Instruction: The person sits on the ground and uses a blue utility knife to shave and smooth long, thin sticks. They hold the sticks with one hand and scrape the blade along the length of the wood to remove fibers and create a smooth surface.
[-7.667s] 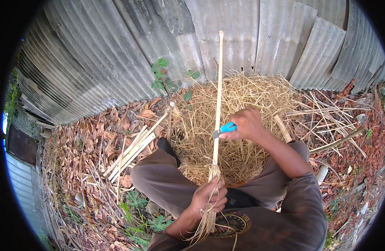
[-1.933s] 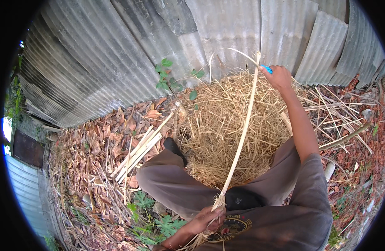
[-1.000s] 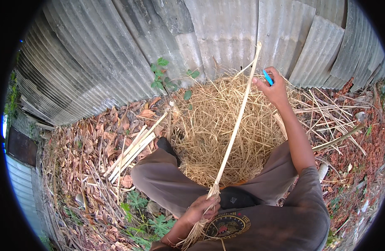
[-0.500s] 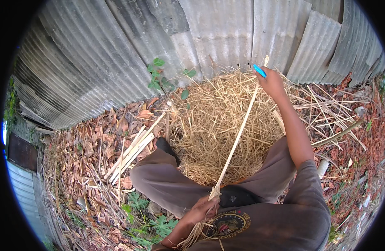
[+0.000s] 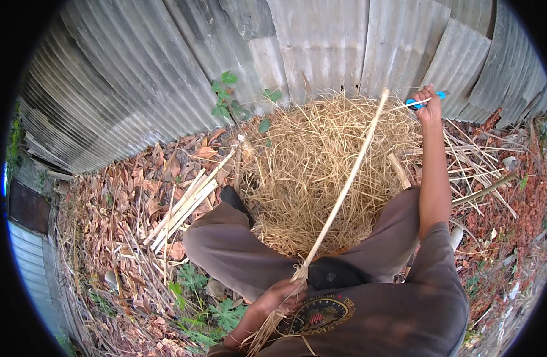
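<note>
A long pale stick (image 5: 347, 185), maybe split bamboo, slants from my lap up to the far right, its tip in the air above the straw-like shavings. My left hand (image 5: 283, 296) is closed round its near end, where loose, frayed strips (image 5: 263, 334) hang down past my wrist. Out at the far right, my right hand (image 5: 428, 107) is a fist round a blue-handled tool (image 5: 414, 104), apart from the stick. A thin pale strip (image 5: 404, 107) runs from near the stick's tip into that fist. The tool's working end does not show clearly.
A heap of shavings (image 5: 312, 160) lies between my legs. Split pale slats (image 5: 187, 214) rest on dry leaves at left, with more thin sticks (image 5: 472, 169) at right. Corrugated metal sheets (image 5: 321, 53) stand behind, with a small green plant (image 5: 223, 98) before them.
My right hand has left the stick near its tip and moved right with the blue-handled tool, with a thin strip now in it. The stick leans slightly more to the right.
</note>
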Tool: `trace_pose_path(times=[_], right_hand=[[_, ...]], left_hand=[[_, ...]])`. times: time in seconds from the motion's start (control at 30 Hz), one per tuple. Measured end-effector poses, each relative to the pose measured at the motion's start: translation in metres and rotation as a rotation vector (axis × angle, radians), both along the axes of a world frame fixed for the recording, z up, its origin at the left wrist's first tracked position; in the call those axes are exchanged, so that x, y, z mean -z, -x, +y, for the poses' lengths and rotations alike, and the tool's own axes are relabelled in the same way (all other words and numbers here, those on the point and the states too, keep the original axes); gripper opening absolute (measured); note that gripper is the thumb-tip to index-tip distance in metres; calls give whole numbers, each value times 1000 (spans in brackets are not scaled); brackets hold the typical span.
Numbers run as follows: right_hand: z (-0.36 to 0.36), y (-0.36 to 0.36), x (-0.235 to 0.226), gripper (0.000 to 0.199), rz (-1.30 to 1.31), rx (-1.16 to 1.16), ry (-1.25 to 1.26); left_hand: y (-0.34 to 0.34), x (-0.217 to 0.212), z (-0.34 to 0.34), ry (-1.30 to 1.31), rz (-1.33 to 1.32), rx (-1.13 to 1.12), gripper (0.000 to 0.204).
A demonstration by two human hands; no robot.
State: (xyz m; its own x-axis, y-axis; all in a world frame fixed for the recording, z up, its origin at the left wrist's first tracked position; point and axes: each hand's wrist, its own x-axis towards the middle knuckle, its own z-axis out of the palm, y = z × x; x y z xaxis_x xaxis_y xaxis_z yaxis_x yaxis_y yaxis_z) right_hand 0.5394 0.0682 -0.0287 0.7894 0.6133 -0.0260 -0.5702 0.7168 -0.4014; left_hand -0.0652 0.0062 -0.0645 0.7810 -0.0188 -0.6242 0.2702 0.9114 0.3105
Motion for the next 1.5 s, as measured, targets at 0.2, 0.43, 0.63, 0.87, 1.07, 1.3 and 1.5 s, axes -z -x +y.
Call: trace_pose_path(times=[0.2,0.43,0.63,0.87,1.07,1.3,1.5], right_hand=[[-80,-98,67,28,-144,383,669],[-25,78,9,68,-1630,185,1554],[-19,248,-19,66,-2035,-205,1029],[-12,286,-3,68,-2319,4,770],[5,270,5,72,-2197,86,835],[24,235,6,77,-2125,148,974],[16,237,10,79,-2157,16,1097]], left_hand=[[35,-3,13,140,-95,-336,29],[-25,-10,31,170,-280,-303,28],[-69,-36,47,-220,-138,-329,28],[-82,-50,37,-646,61,-277,31],[-80,-54,27,-681,63,-226,33],[-69,-49,12,-715,33,-163,30],[-61,-51,7,-749,58,-127,27]])
